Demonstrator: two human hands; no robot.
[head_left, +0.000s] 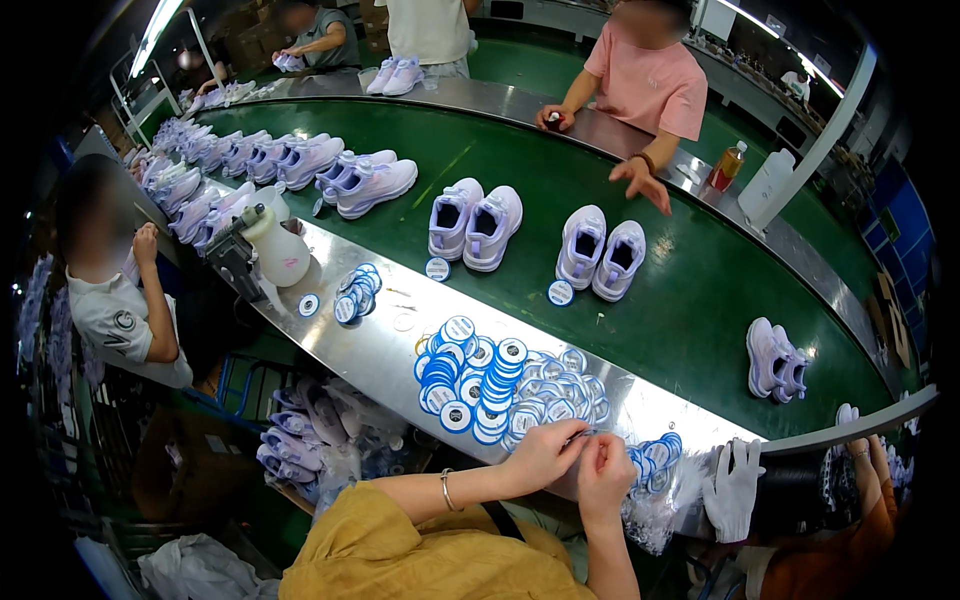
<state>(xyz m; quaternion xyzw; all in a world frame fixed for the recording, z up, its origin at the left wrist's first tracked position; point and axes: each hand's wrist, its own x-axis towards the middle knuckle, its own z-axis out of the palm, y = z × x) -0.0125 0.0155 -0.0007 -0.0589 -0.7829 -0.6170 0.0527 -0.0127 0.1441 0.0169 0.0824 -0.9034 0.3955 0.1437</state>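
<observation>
My left hand [545, 456] and my right hand [606, 476] are close together over the near edge of the metal ledge [400, 372]. The fingers of both are pinched, with a small thin bluish piece [588, 433] between them; its kind is too small to make out. Just beyond my hands lies a heap of round tags in clear wrap [560, 390]. Left of it are piled blue-rimmed round tags [458, 372]. A smaller pile of such tags [655, 458] sits beside my right hand, next to clear plastic bags [665, 500].
Pairs of pale lilac sneakers [480, 225] stand on the green conveyor belt [680, 300], some with a tag beside them. A white bottle [276, 246] stands left on the ledge; a white glove [733, 490] hangs right. Across the belt, a person in pink [650, 85] reaches over it.
</observation>
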